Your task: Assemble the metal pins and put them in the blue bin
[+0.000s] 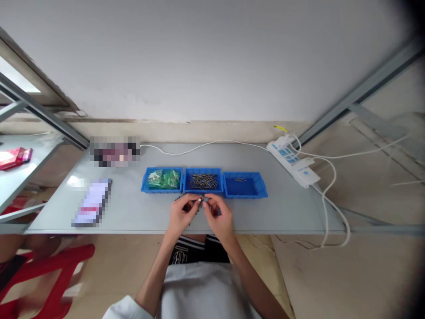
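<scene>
My left hand [183,213] and my right hand [219,216] meet over the front of the table, fingertips nearly touching. Each has thumb and fingers pinched together. A tiny white spot shows at the left fingertips, too small to name. Small dark pieces [197,212] lie on the tabletop under and between the hands, partly hidden by them. Just beyond stand three blue trays in a row. The left tray [143,186] holds green and white small parts, the middle tray [203,170] a heap of thin metal screws or pins, and the right tray [244,188] a few similar pieces.
A white power strip [292,164] with plugs and cables lies at the right of the grey table [288,217]. Blurred-out items, one phone-shaped [92,204], lie at the left. A white cable [175,154] runs along the back. A red stool [49,270] stands left, below.
</scene>
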{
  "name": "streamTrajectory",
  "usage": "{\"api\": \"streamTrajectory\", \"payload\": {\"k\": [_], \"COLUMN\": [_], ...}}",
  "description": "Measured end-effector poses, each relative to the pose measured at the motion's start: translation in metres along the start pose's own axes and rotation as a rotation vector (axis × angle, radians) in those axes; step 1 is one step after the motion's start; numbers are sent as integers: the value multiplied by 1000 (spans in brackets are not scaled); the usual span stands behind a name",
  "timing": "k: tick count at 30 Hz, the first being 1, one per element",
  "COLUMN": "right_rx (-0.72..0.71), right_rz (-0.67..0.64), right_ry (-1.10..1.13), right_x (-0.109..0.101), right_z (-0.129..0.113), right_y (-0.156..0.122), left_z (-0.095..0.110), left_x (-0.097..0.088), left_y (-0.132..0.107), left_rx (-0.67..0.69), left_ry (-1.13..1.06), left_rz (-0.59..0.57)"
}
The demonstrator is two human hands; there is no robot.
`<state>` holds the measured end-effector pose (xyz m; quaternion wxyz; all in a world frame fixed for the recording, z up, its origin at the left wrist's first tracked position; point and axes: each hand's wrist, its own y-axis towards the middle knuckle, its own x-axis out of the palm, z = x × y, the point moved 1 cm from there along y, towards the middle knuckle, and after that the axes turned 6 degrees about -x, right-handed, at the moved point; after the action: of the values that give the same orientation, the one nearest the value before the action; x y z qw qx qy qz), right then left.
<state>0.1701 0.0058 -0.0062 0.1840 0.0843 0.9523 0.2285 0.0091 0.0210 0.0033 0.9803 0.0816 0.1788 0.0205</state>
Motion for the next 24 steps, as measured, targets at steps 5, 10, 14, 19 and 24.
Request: {"api": "streamTrajectory", "payload": {"k": [5,10,14,19,24], "right_rx": [-85,-143,-101,-99,-144], "right_rz": [-10,111,357,401,-78], "right_ry": [1,-98,-358,-511,-461], "right_x": [2,-10,-45,-71,-43], "right_z": [-3,-9,-11,-10,0], "right_y": [-1,5,31,36,-6], "left_z": [3,5,-1,-6,-5], "left_x": [0,-1,-5,-7,-5], "left_y": [2,-1,-5,-7,-8], "left_rx": [76,61,-53,-126,-120], "left_ry": [24,22,-95,-150,-140], "left_rz": [-50,-41,79,149,132]}}
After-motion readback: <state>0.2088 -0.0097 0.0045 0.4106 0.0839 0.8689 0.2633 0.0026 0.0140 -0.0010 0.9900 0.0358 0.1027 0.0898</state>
